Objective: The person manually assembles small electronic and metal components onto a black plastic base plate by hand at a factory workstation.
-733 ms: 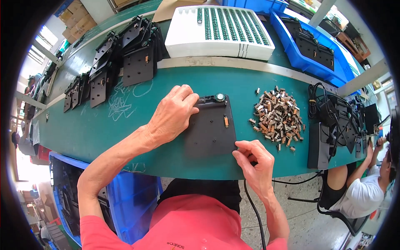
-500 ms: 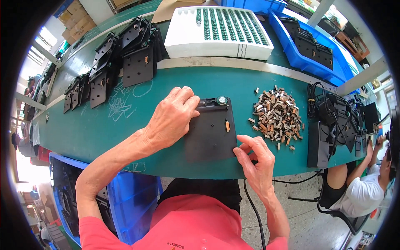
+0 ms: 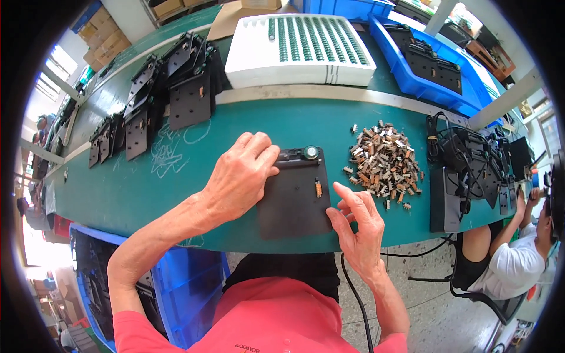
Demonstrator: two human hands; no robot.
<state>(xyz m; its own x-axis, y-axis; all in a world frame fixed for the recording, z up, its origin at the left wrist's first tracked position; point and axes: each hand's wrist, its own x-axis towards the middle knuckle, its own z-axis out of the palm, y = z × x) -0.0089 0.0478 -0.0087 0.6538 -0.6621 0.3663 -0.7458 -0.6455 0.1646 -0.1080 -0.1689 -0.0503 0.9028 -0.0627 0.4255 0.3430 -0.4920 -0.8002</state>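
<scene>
A flat black plate (image 3: 288,206) lies on the green tabletop in front of me. It carries a round green-and-silver part (image 3: 310,153) on its far edge and a small orange-and-metal slide switch (image 3: 318,188) near its right side. My left hand (image 3: 240,176) is closed with its fingertips on the plate's far left corner, hiding that corner. Beside the plate's right edge is my right hand (image 3: 359,226), thumb against or very near the edge and index finger stretched out. Its fingers are apart, and nothing shows in them. A heap of small switches (image 3: 385,162) lies to the right.
Beyond the plate stands a white foam tray (image 3: 300,76) with rows of green round parts. Similar black plates (image 3: 191,103) are stacked at the far left. A blue bin (image 3: 412,85), a black device with cables (image 3: 445,200) and a seated person (image 3: 512,259) are on the right.
The view has shifted slightly. The black plate has come a little nearer to me, with my left hand still on its corner. The right index finger is straighter and raised off the edge.
</scene>
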